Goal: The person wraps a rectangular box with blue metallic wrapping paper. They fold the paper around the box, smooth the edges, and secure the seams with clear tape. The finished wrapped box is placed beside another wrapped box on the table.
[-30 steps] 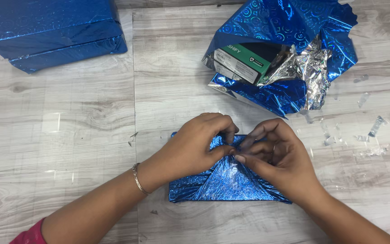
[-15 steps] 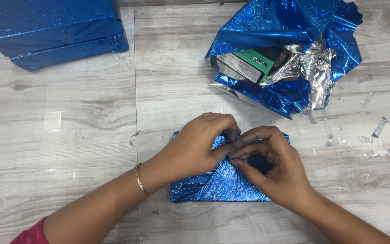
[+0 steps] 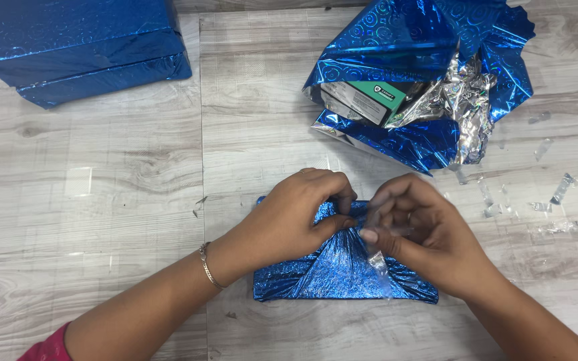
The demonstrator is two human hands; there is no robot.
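A small box wrapped in shiny blue foil (image 3: 332,274) lies on the wooden table (image 3: 122,194) in front of me, its paper folded into a triangle flap on top. My left hand (image 3: 296,214) pinches the gathered foil at the flap's peak. My right hand (image 3: 416,230) is beside it, fingers closed on a strip of clear tape (image 3: 379,267) that hangs down over the flap. A thin bracelet is on my left wrist.
A large blue-wrapped box (image 3: 81,47) sits at the far left. At the far right a torn-open blue and silver foil wrapper (image 3: 429,73) holds a green and black carton (image 3: 369,97). Several scraps of clear tape (image 3: 560,187) lie scattered right of it.
My right hand has drawn back to the right from the flap's peak, pulling a strip of clear tape down over the foil. My left hand has stayed pinched on the fold.
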